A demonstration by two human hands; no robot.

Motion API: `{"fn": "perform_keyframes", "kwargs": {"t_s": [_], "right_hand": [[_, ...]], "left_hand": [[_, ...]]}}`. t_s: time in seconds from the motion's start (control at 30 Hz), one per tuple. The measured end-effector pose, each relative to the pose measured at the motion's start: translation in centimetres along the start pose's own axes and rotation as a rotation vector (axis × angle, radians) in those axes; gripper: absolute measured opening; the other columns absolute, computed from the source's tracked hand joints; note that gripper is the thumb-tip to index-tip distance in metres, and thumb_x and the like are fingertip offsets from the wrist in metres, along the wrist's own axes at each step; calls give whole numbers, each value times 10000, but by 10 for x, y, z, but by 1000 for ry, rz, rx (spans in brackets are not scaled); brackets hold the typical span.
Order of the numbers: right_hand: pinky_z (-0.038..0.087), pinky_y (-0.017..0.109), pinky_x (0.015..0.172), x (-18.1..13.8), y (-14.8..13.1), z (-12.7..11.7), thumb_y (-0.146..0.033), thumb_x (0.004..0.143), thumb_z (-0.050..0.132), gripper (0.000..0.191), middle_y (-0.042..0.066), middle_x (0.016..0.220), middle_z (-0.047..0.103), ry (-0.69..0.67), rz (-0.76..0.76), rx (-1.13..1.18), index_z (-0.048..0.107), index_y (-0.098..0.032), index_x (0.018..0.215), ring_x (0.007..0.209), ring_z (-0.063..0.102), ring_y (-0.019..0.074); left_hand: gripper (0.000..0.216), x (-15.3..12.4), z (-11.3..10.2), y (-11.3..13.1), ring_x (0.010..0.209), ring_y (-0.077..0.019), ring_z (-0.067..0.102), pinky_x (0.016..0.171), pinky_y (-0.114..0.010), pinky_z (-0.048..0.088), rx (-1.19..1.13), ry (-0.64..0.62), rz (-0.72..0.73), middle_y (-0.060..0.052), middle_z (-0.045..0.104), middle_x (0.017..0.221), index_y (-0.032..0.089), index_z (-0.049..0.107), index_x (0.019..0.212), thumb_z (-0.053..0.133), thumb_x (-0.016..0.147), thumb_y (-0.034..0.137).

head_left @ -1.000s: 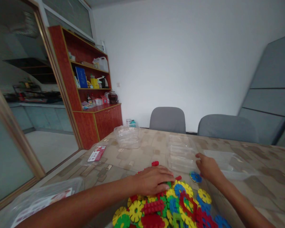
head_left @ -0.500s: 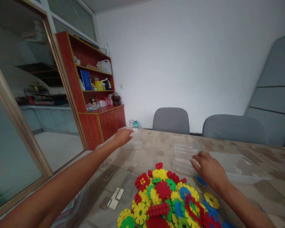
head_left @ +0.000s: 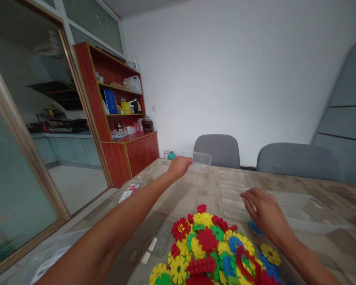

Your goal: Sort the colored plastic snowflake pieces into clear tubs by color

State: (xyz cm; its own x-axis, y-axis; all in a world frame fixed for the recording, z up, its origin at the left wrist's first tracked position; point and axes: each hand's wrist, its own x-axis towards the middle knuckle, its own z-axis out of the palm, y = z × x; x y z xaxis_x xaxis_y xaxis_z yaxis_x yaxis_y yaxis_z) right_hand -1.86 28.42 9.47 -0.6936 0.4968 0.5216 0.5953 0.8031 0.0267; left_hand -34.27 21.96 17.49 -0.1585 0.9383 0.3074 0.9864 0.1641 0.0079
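Note:
My left hand reaches across the far side of the table. Its fingers are closed on the near left end of a clear plastic container, which is lifted and tilted in front of a chair. My right hand is over another clear plastic container at its right side, fingers loosely bent and thumb somewhat apart; whether they touch its rim is hard to make out. Below and between my hands lies a heap of red, yellow, green and blue plastic pieces, many of them notched discs.
A long clear tray lies to the right of my right hand. A printed card and small pale strips are on the patterned tabletop. Two grey chairs stand beyond. Clear plastic shows at lower left.
My left hand has moved right and lifted the clear container from the far left of the table. A printed card now shows there. My right hand has barely shifted, its fingers closer together.

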Motion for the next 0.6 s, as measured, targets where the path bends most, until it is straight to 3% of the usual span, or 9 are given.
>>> {"fn": "perform_keyframes", "kwargs": {"t_s": [0.1, 0.23, 0.37, 0.5, 0.6], "right_hand": [[448, 412, 790, -4, 2, 0, -257, 989, 377, 367, 115, 1015, 723, -23, -8, 23, 740, -203, 1011, 928, 636, 279], [438, 458, 825, -9, 4, 1, -340, 966, 489, 285, 105, 1085, 732, -82, -28, 50, 731, -231, 1071, 1007, 633, 313], [401, 480, 929, -12, 2, 7, -262, 895, 604, 226, 90, 1115, 737, -151, -67, 84, 734, -244, 1079, 1070, 622, 306], [389, 489, 930, -11, 1, 16, -134, 898, 533, 276, 87, 1085, 745, -197, -60, 97, 746, -243, 1036, 1044, 635, 296], [384, 488, 920, -11, 1, 21, -101, 906, 484, 322, 88, 1073, 747, -219, -53, 102, 748, -244, 1023, 1032, 635, 293]], "left_hand": [[266, 12, 24, 28, 1023, -227, 633, 879, -433, 547, -3, -52, 17, -95, 623, 1198, 159, 613, 1186, 591, 974, 317], [278, 14, 49, 38, 1017, -226, 634, 866, -427, 552, 3, -118, 21, -97, 618, 1204, 161, 604, 1202, 593, 973, 319], [285, 6, 62, 30, 1020, -228, 634, 866, -430, 553, -2, -156, 60, -98, 616, 1209, 158, 601, 1208, 596, 971, 317], [335, -4, 62, 11, 1128, -265, 594, 942, -486, 515, -16, -97, 104, -111, 570, 1306, 167, 575, 1268, 605, 965, 305], [395, -15, 54, -12, 1244, -304, 519, 1025, -548, 442, -1, -25, 47, -122, 496, 1411, 182, 534, 1334, 601, 965, 302]]}}
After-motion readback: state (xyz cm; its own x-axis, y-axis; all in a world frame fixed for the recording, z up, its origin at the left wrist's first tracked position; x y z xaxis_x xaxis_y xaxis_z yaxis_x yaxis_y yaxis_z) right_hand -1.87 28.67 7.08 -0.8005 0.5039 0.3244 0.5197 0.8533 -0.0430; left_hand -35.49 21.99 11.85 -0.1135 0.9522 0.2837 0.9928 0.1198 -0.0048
